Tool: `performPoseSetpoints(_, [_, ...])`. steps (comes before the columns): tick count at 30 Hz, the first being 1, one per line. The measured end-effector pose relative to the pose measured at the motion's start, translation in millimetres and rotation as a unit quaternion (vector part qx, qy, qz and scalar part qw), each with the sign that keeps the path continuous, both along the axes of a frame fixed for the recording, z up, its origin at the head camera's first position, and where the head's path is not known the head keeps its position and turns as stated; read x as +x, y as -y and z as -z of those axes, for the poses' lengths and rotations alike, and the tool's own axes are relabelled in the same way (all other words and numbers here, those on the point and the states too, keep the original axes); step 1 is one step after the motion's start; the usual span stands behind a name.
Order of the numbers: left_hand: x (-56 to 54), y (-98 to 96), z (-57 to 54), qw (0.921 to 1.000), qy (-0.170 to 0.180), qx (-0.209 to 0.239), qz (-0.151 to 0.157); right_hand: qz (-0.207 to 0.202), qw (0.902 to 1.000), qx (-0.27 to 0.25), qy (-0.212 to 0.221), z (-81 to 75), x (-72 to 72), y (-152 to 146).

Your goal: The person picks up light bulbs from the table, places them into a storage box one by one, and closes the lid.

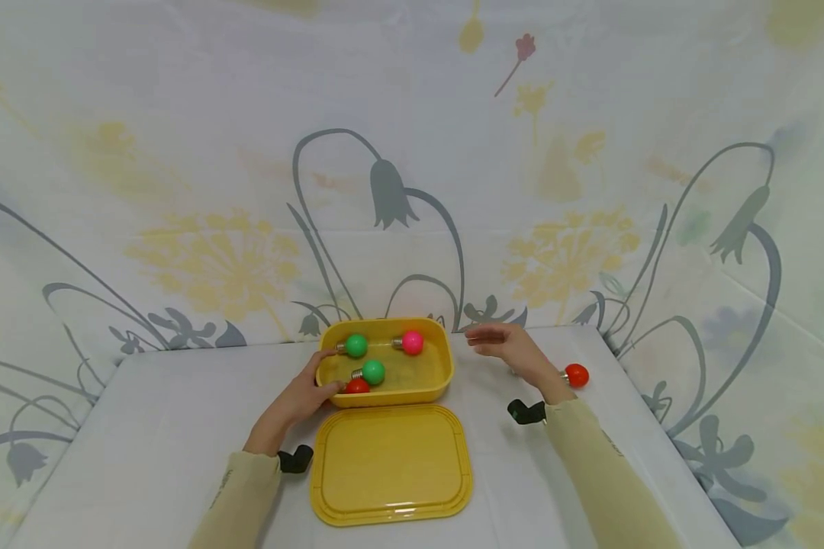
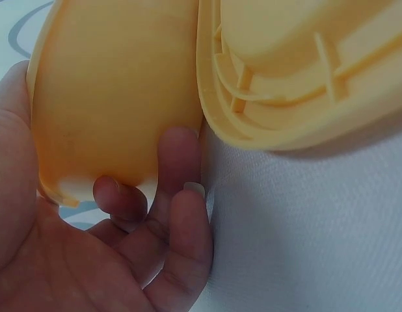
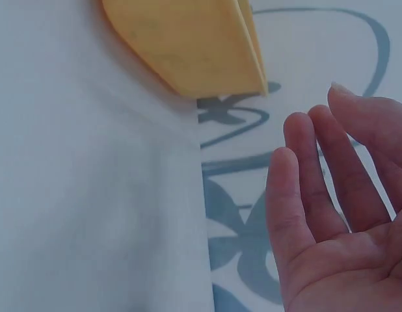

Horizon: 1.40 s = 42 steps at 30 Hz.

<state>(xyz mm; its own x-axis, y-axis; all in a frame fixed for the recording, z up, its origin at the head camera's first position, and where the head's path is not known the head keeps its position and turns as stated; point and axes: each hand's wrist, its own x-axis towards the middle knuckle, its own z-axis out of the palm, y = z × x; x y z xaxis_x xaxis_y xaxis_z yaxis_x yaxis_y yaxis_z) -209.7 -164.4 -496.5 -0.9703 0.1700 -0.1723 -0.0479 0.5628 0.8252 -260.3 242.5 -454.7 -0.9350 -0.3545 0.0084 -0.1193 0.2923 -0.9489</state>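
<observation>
A yellow plastic box (image 1: pixel 412 398) holds two green light bulbs (image 1: pixel 373 372), a pink bulb (image 1: pixel 413 342) and a red bulb (image 1: pixel 358 386). My left hand (image 1: pixel 307 393) grips the box at its left end, thumb over the near rim. In the left wrist view its fingertips (image 2: pixel 179 156) lie against the box's outer wall. To the right of the box, my right hand (image 1: pixel 511 352) hovers with fingers extended and nothing in it. Behind the right wrist, another red bulb (image 1: pixel 577 375) lies on the white cloth, its metal base partly hidden.
The yellow lid (image 1: pixel 393 465) lies flat on the white-covered table (image 1: pixel 158 427), just in front of the box. A flower-printed cloth (image 1: pixel 412 252) hangs behind the table. Black wrist-worn devices stick out beside both sleeves.
</observation>
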Motion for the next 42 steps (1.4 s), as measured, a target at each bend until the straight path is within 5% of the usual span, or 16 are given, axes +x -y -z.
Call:
performPoseSetpoints(26, [1.3,0.4,-1.0,1.0000,0.005,0.004,-0.003,0.086,0.9959,0.011,-0.023,10.9,11.7,-80])
performPoseSetpoints(42, [1.5,-0.7,-1.5,0.9999,0.009,0.011,-0.005,0.120,0.9822,0.144,-0.014,20.3,18.9,-99])
